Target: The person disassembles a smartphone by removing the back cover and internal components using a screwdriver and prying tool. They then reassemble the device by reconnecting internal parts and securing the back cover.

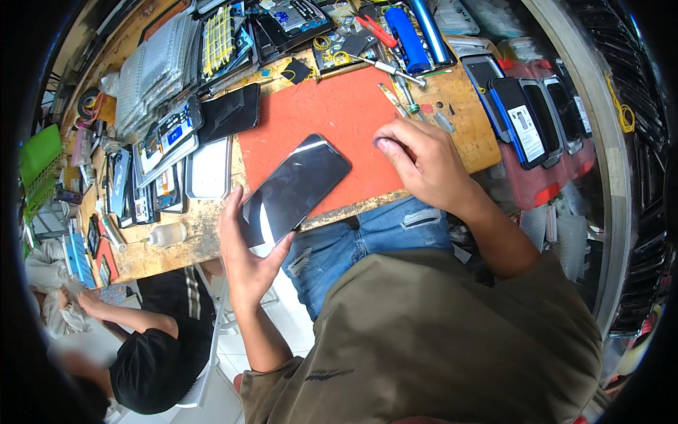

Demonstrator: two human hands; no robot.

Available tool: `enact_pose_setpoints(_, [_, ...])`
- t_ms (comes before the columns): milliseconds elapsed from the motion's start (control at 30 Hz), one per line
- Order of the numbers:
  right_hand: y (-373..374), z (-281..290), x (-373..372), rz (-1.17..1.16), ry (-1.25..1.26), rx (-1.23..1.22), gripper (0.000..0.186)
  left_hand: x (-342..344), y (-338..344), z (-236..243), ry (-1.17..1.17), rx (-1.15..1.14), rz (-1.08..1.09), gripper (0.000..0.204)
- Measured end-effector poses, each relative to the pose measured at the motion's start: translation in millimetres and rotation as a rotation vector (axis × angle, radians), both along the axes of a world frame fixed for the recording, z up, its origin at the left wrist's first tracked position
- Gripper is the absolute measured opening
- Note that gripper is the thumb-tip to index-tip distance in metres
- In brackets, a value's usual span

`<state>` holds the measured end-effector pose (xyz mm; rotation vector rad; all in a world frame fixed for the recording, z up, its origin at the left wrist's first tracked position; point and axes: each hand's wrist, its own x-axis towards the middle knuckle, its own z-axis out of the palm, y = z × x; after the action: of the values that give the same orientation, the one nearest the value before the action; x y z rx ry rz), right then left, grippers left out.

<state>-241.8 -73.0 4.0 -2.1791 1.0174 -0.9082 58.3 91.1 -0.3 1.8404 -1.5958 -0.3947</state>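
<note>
A black smartphone [300, 185] lies tilted in my left hand [247, 263], its glossy dark screen facing up. Thumb and fingers grip its near end by the opposite edges, over the front edge of a red work mat [311, 106]. My right hand [427, 162] is curled closed above the mat's right side, apart from the phone. A small dark bit shows by its thumb tip, too small to name. Just beyond that hand lie tweezers [393, 100] and a screwdriver [387, 68].
Phone parts and frames [166, 145] are piled left of the mat, below stacked clear plastic trays [157, 71]. A blue cylinder [407, 41] and red-handled pliers [376, 30] lie at the back. Boxed phone cases [526, 124] stand right. Another person [155, 346] sits at lower left.
</note>
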Motion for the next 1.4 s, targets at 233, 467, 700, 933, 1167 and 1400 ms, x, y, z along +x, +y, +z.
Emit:
enact_pose_setpoints(233, [-36,11,11,-0.006,0.240,-0.329,0.009,5,-4,5,0.032,-0.002,-0.085,0.109])
enact_pose_setpoints(467, [-154,22,37,0.059,0.514,-0.526,0.042,-2,-8,8,0.102,-0.034,-0.059,0.103])
enact_pose_setpoints(700, [-178,33,39,0.135,0.559,-0.596,0.019,-22,-15,5,0.083,-0.043,-0.028,0.099])
enact_pose_setpoints(933, [-123,26,15,-0.093,0.468,-0.517,0.015,-23,-18,14,0.051,0.020,-0.036,0.106])
enact_pose_setpoints(1167, [-100,29,16,-0.095,0.276,-0.455,0.012,-14,-19,11,0.173,0.029,-0.040,0.109])
enact_pose_setpoints(1400, [-44,42,23,0.116,0.123,-0.314,0.014,-14,-18,11,0.168,0.029,-0.045,0.106])
